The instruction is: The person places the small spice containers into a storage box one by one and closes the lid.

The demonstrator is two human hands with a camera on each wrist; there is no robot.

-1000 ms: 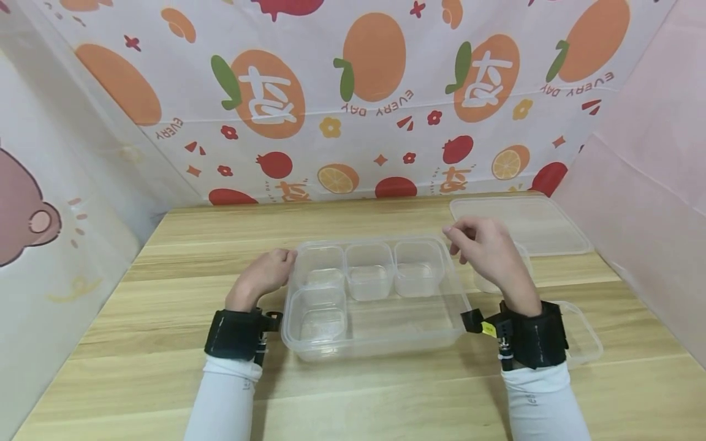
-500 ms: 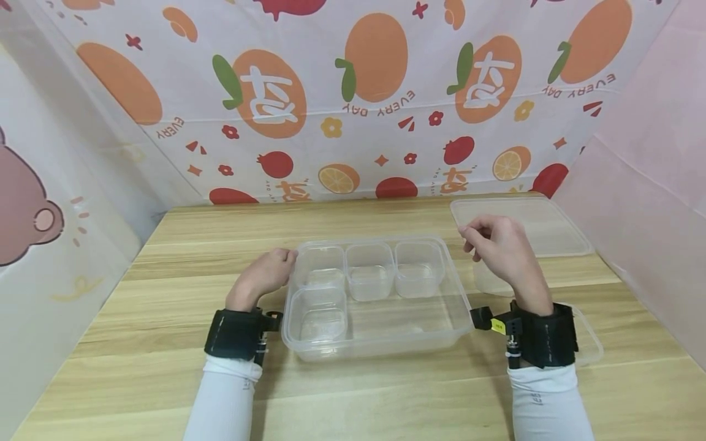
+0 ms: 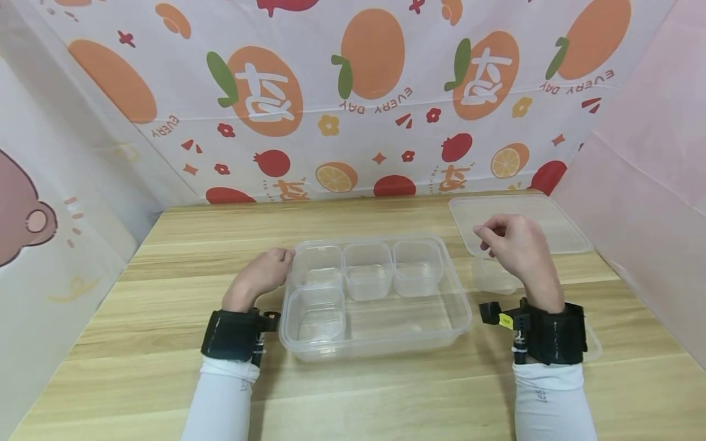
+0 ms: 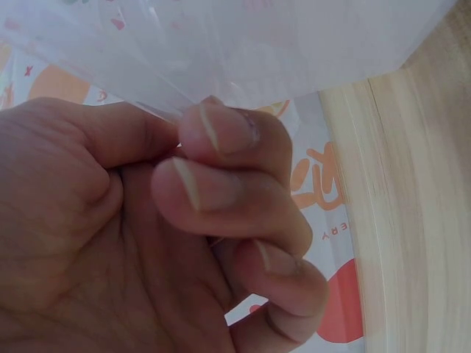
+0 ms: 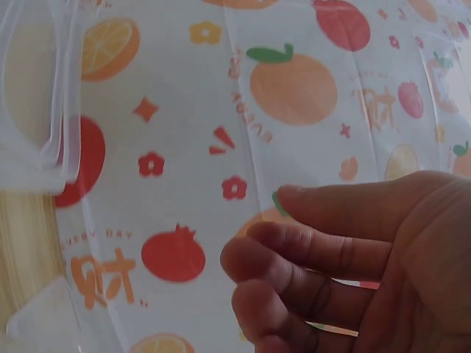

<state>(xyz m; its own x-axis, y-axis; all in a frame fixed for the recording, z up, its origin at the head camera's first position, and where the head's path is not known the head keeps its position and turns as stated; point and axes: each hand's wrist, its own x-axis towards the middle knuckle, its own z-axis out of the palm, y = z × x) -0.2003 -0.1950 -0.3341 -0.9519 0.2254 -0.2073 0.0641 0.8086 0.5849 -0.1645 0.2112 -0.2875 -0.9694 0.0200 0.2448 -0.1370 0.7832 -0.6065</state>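
A clear rectangular plastic box [image 3: 408,318] stands on the wooden table, with several small clear cups inside. Three cups line its back side, the middle one [image 3: 368,282] among them, and another cup [image 3: 317,315] sits at the front left. My left hand [image 3: 261,277] pinches the box's left rim between thumb and index finger; in the left wrist view its other fingers [image 4: 213,184] curl below the wall [image 4: 294,51]. My right hand [image 3: 518,251] hovers right of the box, loosely curled and holding nothing. Beneath it, a small clear cup [image 3: 493,280] is partly hidden.
At the back right lies a large flat clear lid [image 3: 551,226]. A smaller clear lid [image 3: 592,343] is mostly covered by my right wrist strap. A fruit-print cloth [image 3: 386,147] hangs behind the table [image 3: 380,398], and plain pink cloth [image 3: 651,202] hangs along the right.
My right hand has moved rightward, away from the box's back right corner. The left hand keeps its grip on the left rim, and the cups stay where they were.
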